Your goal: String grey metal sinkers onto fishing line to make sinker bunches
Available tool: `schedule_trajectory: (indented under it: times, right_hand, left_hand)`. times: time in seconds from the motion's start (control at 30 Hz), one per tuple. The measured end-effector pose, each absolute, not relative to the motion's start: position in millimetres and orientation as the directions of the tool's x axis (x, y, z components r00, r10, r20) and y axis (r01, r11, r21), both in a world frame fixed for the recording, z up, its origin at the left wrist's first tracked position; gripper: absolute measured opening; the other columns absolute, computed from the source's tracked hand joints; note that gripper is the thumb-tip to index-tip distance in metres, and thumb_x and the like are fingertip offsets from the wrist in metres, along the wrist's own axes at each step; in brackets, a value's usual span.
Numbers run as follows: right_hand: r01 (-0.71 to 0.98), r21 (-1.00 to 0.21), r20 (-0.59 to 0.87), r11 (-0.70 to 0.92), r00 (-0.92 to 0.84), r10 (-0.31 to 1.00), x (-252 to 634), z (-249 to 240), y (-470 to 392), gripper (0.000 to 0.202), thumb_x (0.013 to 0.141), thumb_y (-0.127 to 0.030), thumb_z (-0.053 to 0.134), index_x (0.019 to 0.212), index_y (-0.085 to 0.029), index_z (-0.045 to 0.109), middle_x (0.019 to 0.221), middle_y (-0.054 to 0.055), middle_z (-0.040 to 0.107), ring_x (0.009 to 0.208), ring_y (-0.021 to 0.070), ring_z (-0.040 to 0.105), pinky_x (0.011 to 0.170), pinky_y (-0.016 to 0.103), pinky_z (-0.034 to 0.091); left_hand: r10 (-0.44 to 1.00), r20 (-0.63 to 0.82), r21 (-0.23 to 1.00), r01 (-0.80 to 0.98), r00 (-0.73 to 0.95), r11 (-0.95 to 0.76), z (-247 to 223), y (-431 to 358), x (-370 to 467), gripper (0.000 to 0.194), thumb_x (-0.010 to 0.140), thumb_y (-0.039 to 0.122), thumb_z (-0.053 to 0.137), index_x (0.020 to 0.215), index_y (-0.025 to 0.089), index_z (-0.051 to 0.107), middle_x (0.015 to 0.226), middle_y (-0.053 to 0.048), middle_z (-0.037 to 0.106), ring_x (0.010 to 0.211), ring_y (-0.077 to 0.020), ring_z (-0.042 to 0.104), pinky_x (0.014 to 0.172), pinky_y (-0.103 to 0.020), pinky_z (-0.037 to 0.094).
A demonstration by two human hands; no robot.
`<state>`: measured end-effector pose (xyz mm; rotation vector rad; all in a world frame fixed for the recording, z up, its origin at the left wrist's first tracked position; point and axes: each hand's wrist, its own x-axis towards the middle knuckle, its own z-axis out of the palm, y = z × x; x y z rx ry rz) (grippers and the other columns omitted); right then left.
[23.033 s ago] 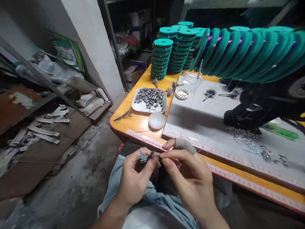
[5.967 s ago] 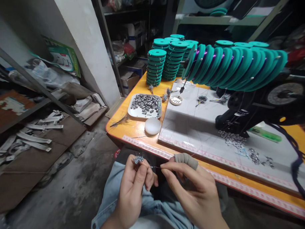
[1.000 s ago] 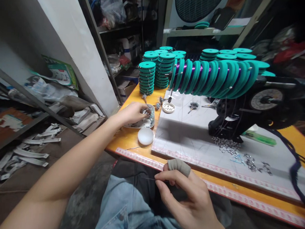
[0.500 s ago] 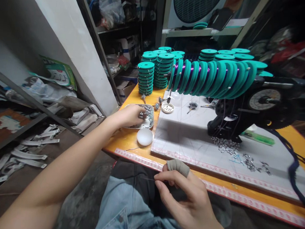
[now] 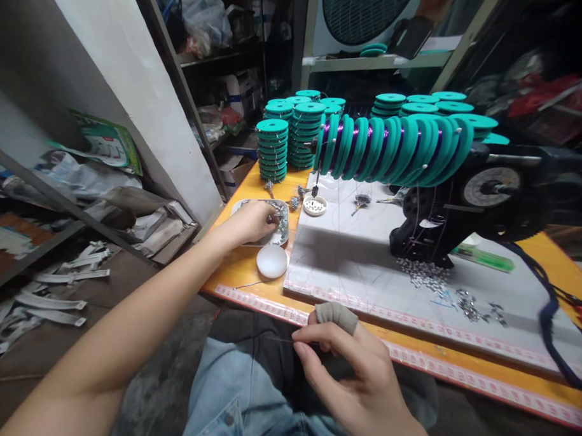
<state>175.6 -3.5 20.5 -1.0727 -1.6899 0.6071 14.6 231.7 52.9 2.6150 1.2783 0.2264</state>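
Two hands at work: left hand reaches into the white tray of small metal sinkers, fingers closing on some. Right hand pinches a thin line over the lap. Likely step: fetching a sinker; threading it needs a steady line end.

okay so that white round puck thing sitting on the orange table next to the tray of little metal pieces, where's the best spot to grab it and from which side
Grip the white puck by its rim, fingers on opposite edges, coming from above. It lies flat and its domed top gives little purchase, so the curved side wall is probably the surest hold. The near and left sides look free; the tray, with the left hand in it, sits just behind, and the white board edges its right.
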Motion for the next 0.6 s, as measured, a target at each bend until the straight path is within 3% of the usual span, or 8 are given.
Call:
schedule_trajectory:
  times: [0.13,0.4,0.6]
  right_hand:
    - [0.352,-0.8,0.48,0.486,-0.112,0.87,175,21,-2,0.012,0.094,-0.011,0.059,0.093,-0.02,0.067,0.081,0.003,0.06,0.073,0.0149,0.058,0.064,0.025,0.049]
    - [0.365,-0.8,0.472,0.476,-0.109,0.875,174,20,-1,0.012,0.094,-0.011,0.058,0.091,-0.019,0.067,0.079,0.002,0.058,0.069,0.0135,0.056,0.06,0.024,0.046]
    - [0.407,-0.791,0.433,0.457,-0.156,0.888,174,22,-2,0.011,0.093,-0.012,0.059,0.087,-0.019,0.065,0.078,0.001,0.059,0.07,0.0138,0.056,0.061,0.025,0.045]
  left_hand:
    - [0.761,-0.056,0.311,0.735,0.647,-0.602,61,232,4,0.015,0.075,0.022,0.066,0.079,0.023,0.08,0.08,-0.002,0.08,0.079,-0.0223,0.07,0.07,-0.028,0.049]
    - [0.792,-0.075,0.383,0.75,0.606,-0.539,70,231,-11,0.022,0.079,0.023,0.062,0.089,0.02,0.081,0.09,-0.004,0.081,0.08,-0.0217,0.072,0.072,-0.027,0.051]
    - [0.772,-0.02,0.403,0.712,0.636,-0.575,60,230,3,0.009,0.065,0.016,0.068,0.059,0.021,0.072,0.064,-0.002,0.073,0.065,-0.0204,0.064,0.063,-0.029,0.045]
